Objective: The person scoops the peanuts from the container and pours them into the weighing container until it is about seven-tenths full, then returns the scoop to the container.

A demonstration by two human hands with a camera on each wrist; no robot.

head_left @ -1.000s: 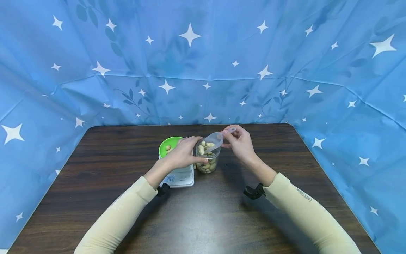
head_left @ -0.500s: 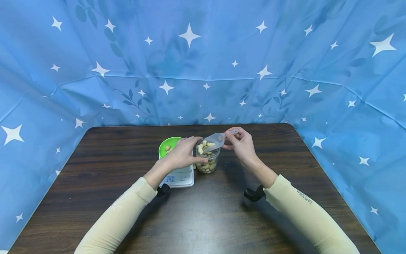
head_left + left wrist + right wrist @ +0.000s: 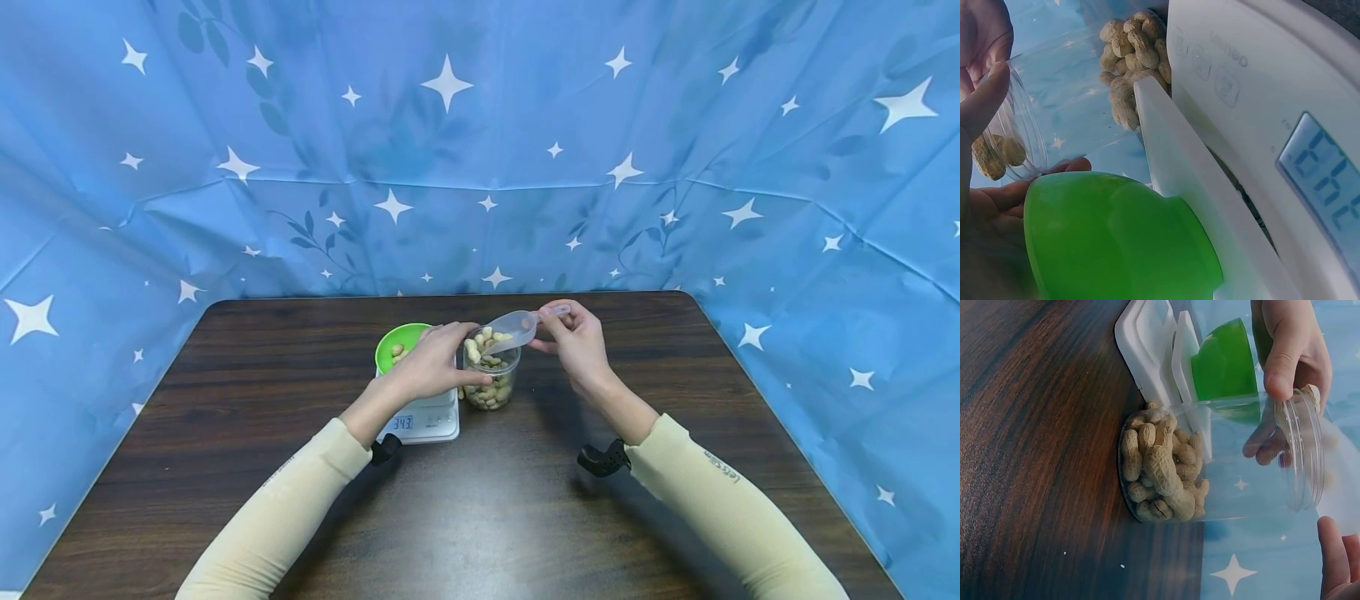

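Note:
My left hand (image 3: 427, 364) grips the neck of a clear plastic jar (image 3: 1241, 494), thumb on the near side. Whole peanuts (image 3: 1160, 465) fill the jar's lower part. My right hand (image 3: 581, 346) pinches the handle of a translucent scoop (image 3: 517, 327). The scoop's bowl lies tilted across the jar's mouth, with several peanuts at its left end. Behind my left hand, a green bowl (image 3: 1122, 231) holding a few peanuts sits on a white kitchen scale (image 3: 435, 427). Its display reads the digits 343.
The jar stands close against the right side of the scale on a dark wooden table (image 3: 480, 517). A blue star-patterned curtain (image 3: 480, 150) hangs behind the table's far edge. Tiny white specks (image 3: 1122, 566) lie on the tabletop.
My right hand has shifted slightly right and down, drawing the scoop right across the jar's mouth. My left hand, the jar, the bowl and the scale's digits look the same.

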